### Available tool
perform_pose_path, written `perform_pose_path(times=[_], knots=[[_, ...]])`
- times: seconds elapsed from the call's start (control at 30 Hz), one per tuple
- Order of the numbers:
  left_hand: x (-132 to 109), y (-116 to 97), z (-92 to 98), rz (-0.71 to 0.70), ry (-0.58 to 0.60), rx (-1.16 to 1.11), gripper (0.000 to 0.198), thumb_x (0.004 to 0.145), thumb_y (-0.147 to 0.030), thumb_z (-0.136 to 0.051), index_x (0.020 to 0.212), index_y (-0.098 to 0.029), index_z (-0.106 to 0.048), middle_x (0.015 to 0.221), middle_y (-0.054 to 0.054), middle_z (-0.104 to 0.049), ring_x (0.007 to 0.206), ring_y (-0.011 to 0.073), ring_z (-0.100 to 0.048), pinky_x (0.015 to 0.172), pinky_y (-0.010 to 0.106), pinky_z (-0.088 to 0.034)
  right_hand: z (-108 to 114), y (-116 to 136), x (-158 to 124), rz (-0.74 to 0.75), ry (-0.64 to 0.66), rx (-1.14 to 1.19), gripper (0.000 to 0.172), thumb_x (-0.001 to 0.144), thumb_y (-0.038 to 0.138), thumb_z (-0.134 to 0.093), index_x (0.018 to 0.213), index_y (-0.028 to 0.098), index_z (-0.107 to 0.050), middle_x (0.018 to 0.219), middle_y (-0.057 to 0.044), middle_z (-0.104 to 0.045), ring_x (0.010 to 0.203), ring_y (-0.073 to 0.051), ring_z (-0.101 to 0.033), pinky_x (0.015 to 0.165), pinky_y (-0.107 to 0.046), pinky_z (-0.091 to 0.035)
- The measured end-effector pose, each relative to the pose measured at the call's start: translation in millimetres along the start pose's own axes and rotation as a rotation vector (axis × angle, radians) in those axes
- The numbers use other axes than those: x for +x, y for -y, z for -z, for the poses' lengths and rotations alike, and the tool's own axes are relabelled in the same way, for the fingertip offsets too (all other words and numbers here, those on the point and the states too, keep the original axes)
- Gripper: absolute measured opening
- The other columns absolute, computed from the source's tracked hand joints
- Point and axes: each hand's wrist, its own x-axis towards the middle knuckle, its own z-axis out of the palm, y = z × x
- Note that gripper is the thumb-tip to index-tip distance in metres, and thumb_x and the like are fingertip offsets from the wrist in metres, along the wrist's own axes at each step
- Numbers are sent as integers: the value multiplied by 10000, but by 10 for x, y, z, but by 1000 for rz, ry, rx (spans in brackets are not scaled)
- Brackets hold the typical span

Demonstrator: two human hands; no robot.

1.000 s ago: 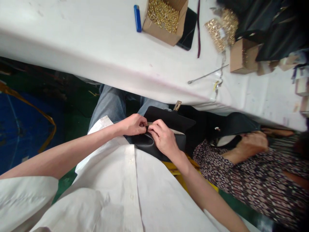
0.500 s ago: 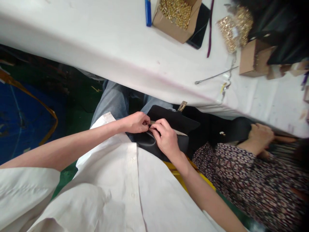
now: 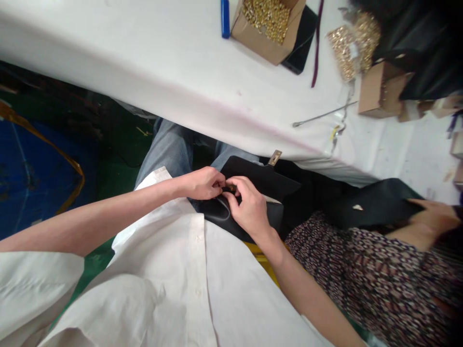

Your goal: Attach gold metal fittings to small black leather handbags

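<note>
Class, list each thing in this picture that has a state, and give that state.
left hand, pinched shut on the edge of the black bag
right hand, pinched shut on the same edge
black bag, flap open
cardboard box, open, holding gold fittings
blue lighter, lying flat on the table

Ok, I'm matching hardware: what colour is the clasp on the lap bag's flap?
The clasp is gold, on the black bag; head view shows it.

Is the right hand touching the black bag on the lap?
Touching. The head view shows the right hand lying on the black bag, its fingers curled at the bag's edge with no gap.
</note>
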Motion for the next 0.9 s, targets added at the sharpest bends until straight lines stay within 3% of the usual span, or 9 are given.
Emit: perform_pose_path(times=[0.23, 0.43, 0.5, 0.6, 0.73, 0.8, 0.9], knots=[[-100, -93, 93, 53, 134, -268, 114, 939, -155, -633, 939, -141, -746, 805, 38, -754, 706, 178, -745, 621, 231, -526, 59, 86, -21, -5, -27, -14, 237, 1050, 138, -676, 1248, 268, -675, 1271, -99, -718, 1155, -323, -692, 967, -465, -573], [-148, -60, 16, 97, 69, -421, 141, 1007, -251, -667, 969, -140, -745, 817, 38, -739, 747, 199, -761, 678, 264, -600, 77, 96, -45, 34, -59, -86, 138, 1088, 178, -673, 1204, 251, -691, 1241, -104, -732, 1169, -342, -663, 1029, -534, -533], [-200, -98, -6, 76, 49, -485, 217, 1056, -314, -662, 1040, -133, -781, 904, 61, -761, 805, 196, -748, 746, 283, -609, 107, 95, -69, 21, -47, -80, 150, 1101, 177, -652, 1234, 242, -682, 1240, -99, -733, 1157, -330, -666, 1022, -523, -537], [-330, -165, -44, 37, -2, -595, 368, 1128, -414, -617, 1328, -141, -763, 1050, 94, -777, 900, 214, -741, 845, 334, -613, 185, 83, -93, 15, 0, -89, 172, 1097, 200, -676, 1265, 233, -683, 1213, -106, -729, 1140, -332, -664, 1011, -518, -546], [-557, -143, -111, 21, -245, -644, 502, 1161, -454, -585, 1586, -187, -561, 1063, 84, -766, 986, 232, -731, 980, 400, -592, 328, 71, -63, 73, 107, -55, 74, 1104, 223, -686, 1163, 236, -728, 1130, -98, -716, 1097, -312, -674, 974, -481, -563], [-661, -76, -143, 40, -320, -604, 561, 1131, -476, -649, 1607, -207, -522, 1223, 121, -754, 1147, 265, -719, 1059, 422, -570, 396, 71, -25, 100, 151, -17, 89, 1092, 199, -702, 1161, 240, -740, 1162, -87, -721, 1102, -292, -687, 977, -457, -567], [-770, 31, -194, 81, -223, -454, 859, 956, -507, -888, 1661, -240, -474, 1566, 176, -622, 1461, 364, -594, 1212, 486, -510, 457, 79, 29, 129, 178, 110, 102, 1095, 184, -710, 1173, 238, -747, 1240, -73, -741, 1121, -254, -721, 983, -402, -584]])
